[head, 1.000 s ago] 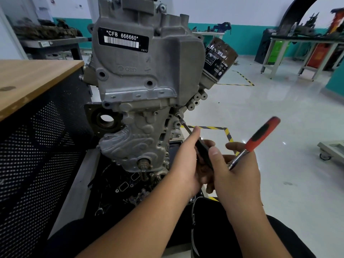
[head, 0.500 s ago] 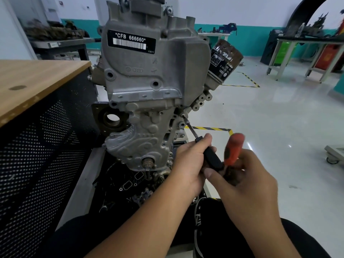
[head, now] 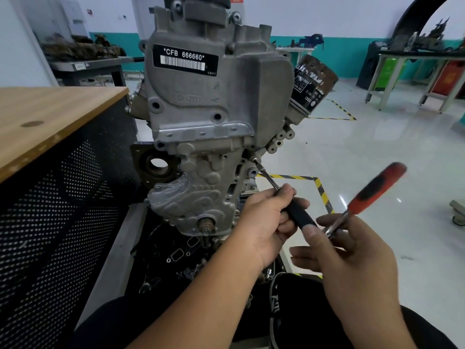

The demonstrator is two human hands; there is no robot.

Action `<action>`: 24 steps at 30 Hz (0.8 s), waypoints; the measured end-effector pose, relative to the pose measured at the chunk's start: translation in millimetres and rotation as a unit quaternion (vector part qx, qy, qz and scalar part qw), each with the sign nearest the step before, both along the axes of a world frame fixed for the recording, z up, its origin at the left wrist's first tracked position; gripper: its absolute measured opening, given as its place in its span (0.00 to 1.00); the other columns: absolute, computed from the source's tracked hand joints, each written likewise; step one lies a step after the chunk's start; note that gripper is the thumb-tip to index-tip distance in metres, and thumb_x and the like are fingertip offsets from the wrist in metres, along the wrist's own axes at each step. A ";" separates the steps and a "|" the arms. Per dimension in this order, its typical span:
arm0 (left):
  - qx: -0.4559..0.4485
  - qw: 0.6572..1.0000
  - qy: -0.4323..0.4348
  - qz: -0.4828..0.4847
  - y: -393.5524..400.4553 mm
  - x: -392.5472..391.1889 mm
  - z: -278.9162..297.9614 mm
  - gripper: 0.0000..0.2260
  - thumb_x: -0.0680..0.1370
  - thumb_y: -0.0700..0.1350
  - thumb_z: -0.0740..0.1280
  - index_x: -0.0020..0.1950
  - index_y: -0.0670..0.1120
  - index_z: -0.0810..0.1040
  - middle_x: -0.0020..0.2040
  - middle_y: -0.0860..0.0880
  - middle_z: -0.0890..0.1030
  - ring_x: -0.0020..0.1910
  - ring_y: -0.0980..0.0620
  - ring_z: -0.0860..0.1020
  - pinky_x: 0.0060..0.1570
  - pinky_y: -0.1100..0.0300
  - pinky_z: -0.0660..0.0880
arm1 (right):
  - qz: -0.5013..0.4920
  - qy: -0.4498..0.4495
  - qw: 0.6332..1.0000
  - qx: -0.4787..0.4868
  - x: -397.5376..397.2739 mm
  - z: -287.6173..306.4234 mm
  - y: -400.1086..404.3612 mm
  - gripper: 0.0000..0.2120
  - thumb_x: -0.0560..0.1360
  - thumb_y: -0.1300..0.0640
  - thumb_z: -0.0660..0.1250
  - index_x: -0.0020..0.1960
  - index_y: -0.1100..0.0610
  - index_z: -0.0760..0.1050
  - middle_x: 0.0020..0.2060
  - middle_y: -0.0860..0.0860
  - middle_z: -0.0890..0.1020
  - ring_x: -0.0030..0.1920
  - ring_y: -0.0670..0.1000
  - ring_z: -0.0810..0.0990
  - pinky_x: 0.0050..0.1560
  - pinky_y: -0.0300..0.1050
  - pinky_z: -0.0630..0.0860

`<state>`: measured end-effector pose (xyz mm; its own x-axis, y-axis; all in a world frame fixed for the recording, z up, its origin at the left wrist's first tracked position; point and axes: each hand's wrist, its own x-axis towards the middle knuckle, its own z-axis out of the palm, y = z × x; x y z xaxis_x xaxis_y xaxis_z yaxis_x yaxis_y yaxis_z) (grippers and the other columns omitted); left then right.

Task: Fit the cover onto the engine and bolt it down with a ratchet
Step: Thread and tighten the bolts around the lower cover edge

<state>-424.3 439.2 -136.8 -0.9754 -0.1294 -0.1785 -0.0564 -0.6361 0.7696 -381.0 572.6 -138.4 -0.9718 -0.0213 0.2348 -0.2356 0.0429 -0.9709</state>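
Far left: wood-topped counter [head: 50, 114] with a black perforated side panel [head: 57, 222]. Right of it the engine [head: 201, 177] stands upright over a dark tray [head: 166, 253] of gaskets and small parts. Upper cover [head: 214, 96] sits seated on the engine front, black label "CFB 666660" [head: 185, 60] on it, several bolt holes visible along its flange. Brown-black oil filter [head: 312, 84] sticks out at the engine's upper right, tilted.

Thin extension bar [head: 266, 176] runs diagonally from the engine's right edge, just below the cover's lower right corner, down into the left hand [head: 266, 222]. Left hand's grip is curled round the black driver handle [head: 299, 215], thumb on top, near the bar's lower end.

Right hand [head: 349, 255] just beside it, grip pinching the metal shank of the ratchet [head: 372, 195]; lower fingers spread loose. Ratchet's red-and-black handle points up-right, motion-blurred. Whether the ratchet head is joined to the black handle's end: cannot tell, the fingers cover it.

Behind right: glossy floor [head: 377, 152] with yellow-black tape, green-legged workbenches [head: 412, 71].
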 end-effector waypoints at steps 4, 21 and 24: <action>-0.001 1.000 0.005 0.004 0.4 0.6 1.2 0.08 0.83 0.43 0.65 0.47 0.41 0.75 0.31 0.45 0.82 0.19 0.60 0.63 0.19 0.69 0.61 | -0.036 0.028 0.997 0.068 3.9 0.1 -0.3 0.10 0.74 0.53 0.75 0.51 0.44 0.77 0.35 0.49 0.87 0.33 0.51 0.87 0.35 0.41 0.83; 0.057 0.996 0.034 -0.055 0.0 1.1 -9.0 0.08 0.82 0.48 0.66 0.46 0.46 0.73 0.43 0.40 0.85 0.21 0.57 0.63 0.19 0.67 0.61 | 0.090 -0.215 0.941 -0.245 1.8 11.8 -1.4 0.15 0.81 0.52 0.66 0.48 0.64 0.80 0.34 0.63 0.84 0.28 0.56 0.84 0.27 0.45 0.81; 0.041 0.998 0.030 -0.037 2.0 1.7 -9.5 0.07 0.83 0.45 0.64 0.47 0.44 0.72 0.41 0.40 0.84 0.20 0.58 0.63 0.19 0.67 0.60 | 0.065 -0.129 0.983 -0.109 1.2 6.3 -1.1 0.03 0.81 0.57 0.68 0.50 0.55 0.80 0.35 0.60 0.85 0.31 0.57 0.86 0.30 0.45 0.82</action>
